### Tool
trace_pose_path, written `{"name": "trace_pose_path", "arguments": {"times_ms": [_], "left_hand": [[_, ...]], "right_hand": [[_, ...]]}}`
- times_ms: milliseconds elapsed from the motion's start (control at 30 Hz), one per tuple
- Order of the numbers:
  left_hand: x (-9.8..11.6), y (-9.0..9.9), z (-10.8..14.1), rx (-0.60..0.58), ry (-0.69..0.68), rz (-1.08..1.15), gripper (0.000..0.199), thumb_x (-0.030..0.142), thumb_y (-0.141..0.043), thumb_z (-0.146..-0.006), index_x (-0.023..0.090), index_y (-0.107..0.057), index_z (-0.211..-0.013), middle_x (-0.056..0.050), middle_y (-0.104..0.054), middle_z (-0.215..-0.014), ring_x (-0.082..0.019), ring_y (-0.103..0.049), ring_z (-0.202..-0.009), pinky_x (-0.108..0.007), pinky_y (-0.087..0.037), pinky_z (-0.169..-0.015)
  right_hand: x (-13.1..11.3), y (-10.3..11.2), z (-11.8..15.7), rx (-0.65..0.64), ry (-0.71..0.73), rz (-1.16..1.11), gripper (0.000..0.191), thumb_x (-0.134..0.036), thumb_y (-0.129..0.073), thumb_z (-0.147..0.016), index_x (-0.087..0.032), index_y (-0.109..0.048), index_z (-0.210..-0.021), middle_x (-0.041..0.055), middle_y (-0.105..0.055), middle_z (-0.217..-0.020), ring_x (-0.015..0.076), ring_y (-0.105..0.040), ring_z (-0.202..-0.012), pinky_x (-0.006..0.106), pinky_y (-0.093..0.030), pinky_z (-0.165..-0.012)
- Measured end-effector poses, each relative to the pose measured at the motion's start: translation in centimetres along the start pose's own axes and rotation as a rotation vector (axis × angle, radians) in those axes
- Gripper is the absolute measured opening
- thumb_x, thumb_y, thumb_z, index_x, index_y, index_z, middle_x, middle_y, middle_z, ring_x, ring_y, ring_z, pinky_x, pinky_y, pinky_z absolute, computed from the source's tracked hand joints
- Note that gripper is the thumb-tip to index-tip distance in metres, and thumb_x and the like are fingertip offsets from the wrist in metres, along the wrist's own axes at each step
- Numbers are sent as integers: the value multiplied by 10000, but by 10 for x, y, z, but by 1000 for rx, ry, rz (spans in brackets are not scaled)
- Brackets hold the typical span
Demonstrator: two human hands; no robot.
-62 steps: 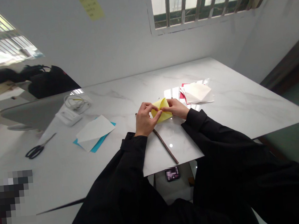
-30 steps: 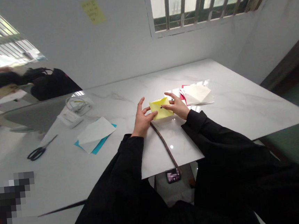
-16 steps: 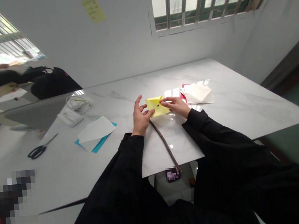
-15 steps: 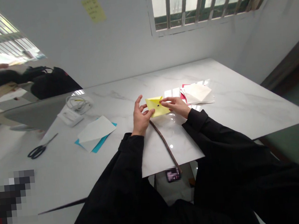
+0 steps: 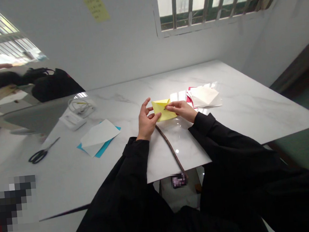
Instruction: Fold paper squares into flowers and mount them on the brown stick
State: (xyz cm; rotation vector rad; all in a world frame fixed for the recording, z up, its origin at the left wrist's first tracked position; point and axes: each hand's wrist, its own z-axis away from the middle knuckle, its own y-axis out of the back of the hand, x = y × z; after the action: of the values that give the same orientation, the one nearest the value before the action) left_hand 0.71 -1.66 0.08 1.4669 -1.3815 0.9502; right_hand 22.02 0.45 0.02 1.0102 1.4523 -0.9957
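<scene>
**Trainee:** Where was the workpiece located?

**Instructor:** The folded rectangular envelope of yellow paper (image 5: 168, 116) was held between the two hands and appeared raised above the white marbled worktop (image 5: 251, 111). Its long axis ran from left to right, roughly along the line joining the hands.

**Trainee:** State the condition of the left hand.

**Instructor:** The left hand (image 5: 146, 122) gripped the envelope at its left end, thumb pressed on the front face, forefinger raised away from the paper.

**Trainee:** And the right hand?

**Instructor:** The right hand (image 5: 184, 110) was at the opposite end. Its thumb and forefinger lay close together near the middle of the front face, beside a small dark piece (image 5: 165, 109). Whether the fingers gripped that piece or merely touched it could not be determined.

**Trainee:** Which spatial relation governed the work?

**Instructor:** The dark piece was directly at the right fingertips, on their left side, just below the triangular flap. The right hand was therefore nearer to it.

**Trainee:** What was adjacent?

**Instructor:** A thin brown wooden stick (image 5: 169, 143) extended from below the envelope, near the left hand, towards the front edge of the worktop.
</scene>
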Motion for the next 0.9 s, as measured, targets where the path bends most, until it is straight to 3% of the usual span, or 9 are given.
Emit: {"name": "trace_pose_path", "arguments": {"times_ms": [100, 333, 567, 900], "left_hand": [[5, -2, 2, 0, 29, 51, 859, 196, -831, -800, 316, -481, -1575, -75, -706, -1198, -161, -734, -828, -360, -655, -818], [9, -4, 4, 6, 40, 49, 839, 191, -842, -791, 305, -506, -1552, -75, -705, -1203, -153, -728, -806, -325, -641, -773], [8, -4, 3, 8, 31, 28, 829, 200, -840, -794, 302, -516, -1550, -83, -702, -1216, -160, -729, -813, -341, -645, -778], [7, -4, 3, 12, 28, -21, 800, 175, -826, -793, 300, -534, -1527, -82, -706, -1217, -157, -735, -803, -315, -642, -746]], "right_hand": [[2, 0, -1, -8, 16, -5, 536, -615, -906, -726, -178, -834, -1028, 57, -810, -964, 173, -704, -796, 275, -530, -704], [5, 2, -2, -25, 6, 37, 455, -587, -890, -764, -176, -836, -950, 50, -796, -865, 174, -692, -751, 284, -534, -695], [4, 2, -1, -35, 37, 74, 424, -543, -900, -781, -191, -830, -1006, 77, -811, -968, 203, -730, -843, 321, -581, -754], [0, 2, 2, -50, 25, 117, 420, -540, -878, -787, -172, -817, -979, 54, -778, -876, 168, -672, -740, 294, -535, -690]]}}
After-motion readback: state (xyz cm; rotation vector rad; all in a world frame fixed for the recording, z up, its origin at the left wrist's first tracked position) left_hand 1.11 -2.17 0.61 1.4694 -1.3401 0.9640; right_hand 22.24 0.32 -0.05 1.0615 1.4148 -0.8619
